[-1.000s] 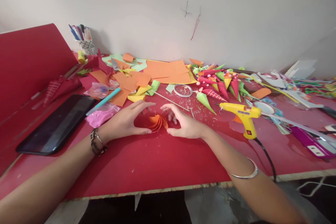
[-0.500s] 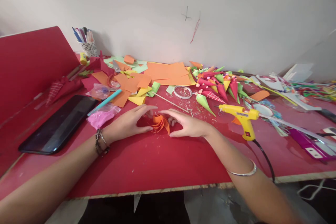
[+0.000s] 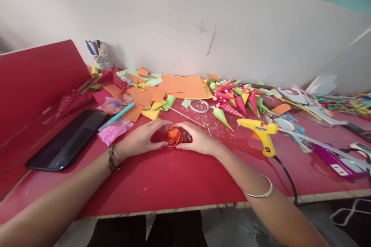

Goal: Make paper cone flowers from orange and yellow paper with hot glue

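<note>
A small bundle of curled orange paper pieces (image 3: 174, 137) rests on the red tabletop, nested one inside another with the curved edges showing. My left hand (image 3: 145, 136) curves round its left side, thumb tip at the lower edge and fingers behind. From the other side my right hand (image 3: 197, 137) presses on it, with the thumb low in front and the fingers curled at the back. The far side of the bundle is hidden by my fingers. A thin stick (image 3: 187, 116) lies just beyond my hands.
A yellow glue gun (image 3: 262, 133) with a black cord stands to the right. Paper cones (image 3: 232, 98) are heaped behind it. On the left are a black phone (image 3: 68, 139), a light-blue tube (image 3: 116, 117) and a pink packet (image 3: 113, 131). Orange sheets (image 3: 181, 86) lie against the wall.
My right hand has moved left, closer to my left hand. The orange piece that stuck out to the right is now drawn in, and the bundle is more compact. The view has shifted slightly.
</note>
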Demonstrator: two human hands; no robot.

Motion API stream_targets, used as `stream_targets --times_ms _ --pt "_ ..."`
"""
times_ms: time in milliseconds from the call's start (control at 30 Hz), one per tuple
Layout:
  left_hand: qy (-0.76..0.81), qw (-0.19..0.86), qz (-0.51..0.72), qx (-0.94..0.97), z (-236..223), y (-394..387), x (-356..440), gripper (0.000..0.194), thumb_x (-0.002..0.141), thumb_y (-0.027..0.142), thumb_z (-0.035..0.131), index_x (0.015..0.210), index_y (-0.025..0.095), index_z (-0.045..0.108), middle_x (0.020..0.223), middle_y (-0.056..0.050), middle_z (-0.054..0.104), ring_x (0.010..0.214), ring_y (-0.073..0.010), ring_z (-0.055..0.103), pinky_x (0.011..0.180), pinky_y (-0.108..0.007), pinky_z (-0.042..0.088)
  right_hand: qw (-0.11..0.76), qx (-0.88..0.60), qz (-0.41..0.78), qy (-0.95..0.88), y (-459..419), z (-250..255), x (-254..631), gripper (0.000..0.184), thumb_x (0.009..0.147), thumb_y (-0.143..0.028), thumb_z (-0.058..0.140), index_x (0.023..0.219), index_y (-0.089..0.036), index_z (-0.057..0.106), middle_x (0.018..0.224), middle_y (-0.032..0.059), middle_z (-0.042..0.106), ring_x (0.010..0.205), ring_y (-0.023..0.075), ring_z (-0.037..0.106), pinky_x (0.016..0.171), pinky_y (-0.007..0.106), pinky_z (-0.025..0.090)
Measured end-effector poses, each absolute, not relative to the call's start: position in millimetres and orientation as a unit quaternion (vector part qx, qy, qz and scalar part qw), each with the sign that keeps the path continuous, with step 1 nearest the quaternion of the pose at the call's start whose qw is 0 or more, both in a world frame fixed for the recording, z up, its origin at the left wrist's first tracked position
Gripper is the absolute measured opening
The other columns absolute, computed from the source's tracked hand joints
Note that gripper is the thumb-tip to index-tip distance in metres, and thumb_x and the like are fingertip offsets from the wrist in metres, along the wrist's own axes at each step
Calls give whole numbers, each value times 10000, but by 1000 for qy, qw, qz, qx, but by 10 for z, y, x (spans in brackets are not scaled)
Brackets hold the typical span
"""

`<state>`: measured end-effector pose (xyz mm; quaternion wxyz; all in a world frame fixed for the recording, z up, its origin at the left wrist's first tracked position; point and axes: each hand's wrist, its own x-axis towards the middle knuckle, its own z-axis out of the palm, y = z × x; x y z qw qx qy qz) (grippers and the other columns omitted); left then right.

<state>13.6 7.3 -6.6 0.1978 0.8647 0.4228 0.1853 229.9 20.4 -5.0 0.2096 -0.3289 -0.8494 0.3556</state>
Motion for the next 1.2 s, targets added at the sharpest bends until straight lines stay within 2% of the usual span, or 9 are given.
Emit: stream_targets --times_ms 133,300,467,567,667,767,900,1067,1200 --pt "415 198 208 863 -54 52 143 492 730 346 535 1183 227 384 1138 -66 524 1021 -200 515 866 -340 427 219 -342 341 -848 185 -64 2288 540 680 -314 628 1168 -250 407 1166 59 488 1049 190 470 869 356 406" --pt "388 212 238 865 -35 11 169 395 762 311 504 1136 223 413 1062 -42 563 960 -157 547 846 -300 441 220 -342 327 -853 176 -96 2269 559 674 -341 633 1173 -251 396 1137 59 475 1044 190 455 871 358 398" --pt "460 90 275 840 -56 61 110 322 806 330 438 1098 196 435 1045 -63 552 971 -179 521 847 -325 421 224 -355 307 -854 166 -93 2268 522 680 -333 632 1147 -246 417 1079 59 461 970 182 469 792 336 426" --pt "535 -10 294 792 -117 162 20 424 804 353 431 1186 176 374 1119 -104 507 1041 -224 476 881 -372 388 223 -357 301 -855 157 -79 2268 496 676 -337 636 1122 -252 435 1054 51 457 932 170 473 771 319 429" --pt "537 -68 231 808 -185 261 -56 519 800 333 430 1277 193 282 1230 -115 444 1131 -250 413 947 -419 313 217 -363 300 -855 155 -73 2266 510 665 -343 645 1121 -259 434 1055 48 452 915 167 473 765 318 431" --pt "517 -96 162 835 -218 312 -76 473 824 306 390 1279 229 288 1239 -90 463 1169 -248 381 999 -474 190 212 -363 306 -854 159 -80 2268 519 664 -348 643 1128 -269 424 1066 44 446 920 168 470 772 322 431" --pt "524 -104 129 836 -185 310 -56 411 843 335 368 1235 214 357 1134 -112 540 1037 -260 486 910 -470 280 213 -359 314 -853 161 -85 2273 527 670 -346 637 1139 -272 410 1083 43 436 935 169 463 786 322 428" --pt "518 -94 146 837 -105 295 -56 377 815 407 423 1128 201 470 1057 -105 572 970 -274 508 869 -455 309 214 -358 316 -852 153 -74 2279 534 668 -346 638 1143 -275 406 1088 43 425 953 172 454 800 329 423" --pt "529 -22 203 824 -63 270 -64 392 808 453 414 1081 183 496 1007 -91 588 885 -239 543 777 -356 401 215 -358 323 -849 150 -64 2284 542 668 -346 639 1150 -276 401 1113 45 421 967 177 452 808 330 421"
